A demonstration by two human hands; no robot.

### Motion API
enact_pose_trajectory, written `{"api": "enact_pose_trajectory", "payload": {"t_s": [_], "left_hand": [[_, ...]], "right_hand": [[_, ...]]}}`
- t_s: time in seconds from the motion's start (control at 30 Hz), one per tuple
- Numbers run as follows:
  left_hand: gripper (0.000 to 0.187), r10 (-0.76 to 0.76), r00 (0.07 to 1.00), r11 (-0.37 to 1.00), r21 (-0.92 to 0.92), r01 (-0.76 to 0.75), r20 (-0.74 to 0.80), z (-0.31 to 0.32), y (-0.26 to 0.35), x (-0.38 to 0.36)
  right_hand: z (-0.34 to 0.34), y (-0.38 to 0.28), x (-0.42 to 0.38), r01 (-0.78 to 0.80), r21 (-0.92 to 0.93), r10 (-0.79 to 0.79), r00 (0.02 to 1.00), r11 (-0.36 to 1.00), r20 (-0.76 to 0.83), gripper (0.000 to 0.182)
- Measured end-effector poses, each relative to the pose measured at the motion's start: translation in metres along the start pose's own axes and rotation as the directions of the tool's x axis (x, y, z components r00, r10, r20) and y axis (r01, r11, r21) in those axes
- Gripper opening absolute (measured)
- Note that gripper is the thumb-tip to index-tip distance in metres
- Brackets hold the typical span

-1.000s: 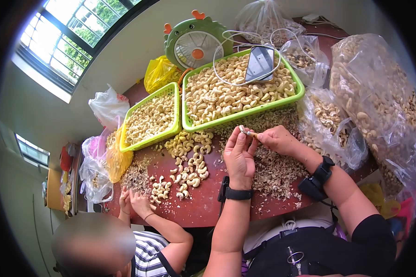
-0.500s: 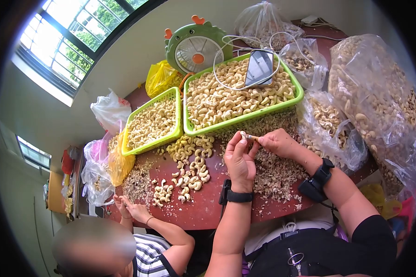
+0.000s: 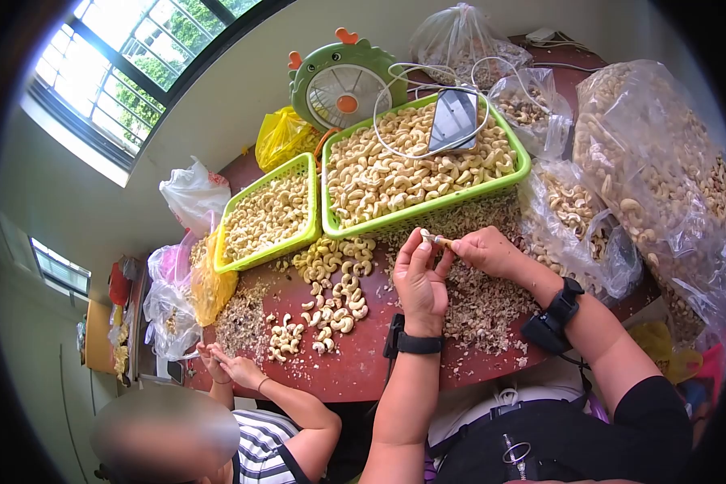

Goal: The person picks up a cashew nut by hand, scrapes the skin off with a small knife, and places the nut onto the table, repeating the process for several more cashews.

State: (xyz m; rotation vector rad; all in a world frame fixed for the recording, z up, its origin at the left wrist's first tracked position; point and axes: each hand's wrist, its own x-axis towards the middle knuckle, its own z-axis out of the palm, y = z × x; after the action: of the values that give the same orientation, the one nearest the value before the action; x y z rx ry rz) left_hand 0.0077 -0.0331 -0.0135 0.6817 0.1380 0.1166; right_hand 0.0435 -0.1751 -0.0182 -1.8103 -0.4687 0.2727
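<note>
My left hand [image 3: 420, 292] is raised over the table, pinching a pale cashew nut [image 3: 425, 235] between thumb and fingertips. From the right, my right hand [image 3: 489, 251] grips a small knife [image 3: 441, 240] with a light-brown handle, its tip touching or very close to the nut; the blade is too small to make out. Beneath both hands lies a heap of flaky skins [image 3: 480, 310]. To their left, peeled cashews [image 3: 336, 306] are spread on the red table [image 3: 355, 367]. Just beyond stands a large green basket [image 3: 427, 199] full of cashews.
A smaller green basket [image 3: 268, 256] of cashews stands left of the large one. A phone [image 3: 453, 121] with a white cable rests on the nuts, near a green fan [image 3: 343, 85]. Bulging nut bags [image 3: 653, 161] crowd the right. Another person's hands [image 3: 227, 365] are at the left edge.
Both of my hands stay nearly in place, with only a slight shift of the knife at the nut. The other person's hands have moved slightly.
</note>
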Motion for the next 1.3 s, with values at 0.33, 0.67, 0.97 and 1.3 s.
{"api": "enact_pose_trajectory", "payload": {"t_s": [0.33,0.67,0.97,1.3], "left_hand": [[0.026,-0.015,0.999,1.0,0.017,0.015,0.048,-0.0037,0.0007,0.0017],[0.025,0.022,0.999,0.999,0.036,-0.023,0.039,-0.0042,0.0015,0.0006],[0.026,0.043,0.999,0.999,0.02,-0.043,-0.004,-0.0007,-0.0002,-0.0004],[0.026,0.052,0.999,0.995,0.088,-0.052,-0.003,-0.0019,0.0021,-0.0004]], "right_hand": [[0.0,-0.0047,-0.0016,-0.01,-0.009,0.01,1.0,1.0,0.001,0.046],[-0.001,-0.0096,-0.0031,-0.022,-0.009,0.022,1.0,1.0,0.007,0.044],[0.0002,-0.0023,-0.0011,-0.02,-0.02,0.02,1.0,1.0,0.005,0.045],[-0.0005,-0.007,-0.0032,-0.023,-0.028,0.024,0.999,0.999,0.021,0.046]]}}
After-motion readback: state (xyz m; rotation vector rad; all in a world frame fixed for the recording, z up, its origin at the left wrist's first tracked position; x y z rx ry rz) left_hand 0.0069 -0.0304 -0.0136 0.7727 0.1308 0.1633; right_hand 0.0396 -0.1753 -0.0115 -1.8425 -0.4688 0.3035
